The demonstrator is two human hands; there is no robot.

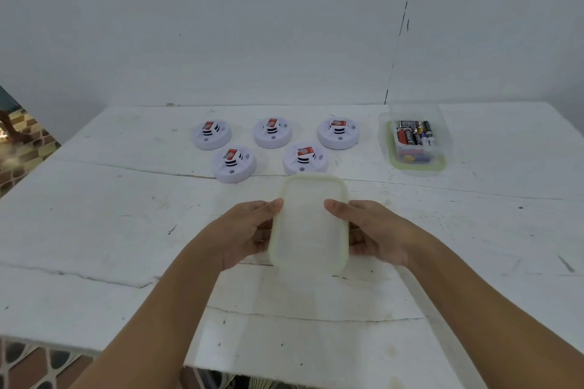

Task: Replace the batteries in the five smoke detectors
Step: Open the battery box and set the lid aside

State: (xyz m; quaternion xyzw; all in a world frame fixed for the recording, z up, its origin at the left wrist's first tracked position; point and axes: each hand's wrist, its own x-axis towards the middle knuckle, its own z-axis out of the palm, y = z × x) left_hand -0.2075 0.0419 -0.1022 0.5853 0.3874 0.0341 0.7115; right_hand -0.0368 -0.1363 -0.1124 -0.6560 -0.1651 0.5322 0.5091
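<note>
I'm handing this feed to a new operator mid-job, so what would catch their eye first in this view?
First, the translucent lid with a pale green rim, held over the near middle of the white table by the left hand and right hand gripping its long sides. Behind it, five white smoke detectors sit in two rows, three behind and two in front. At far right stands an open clear container of batteries.
</note>
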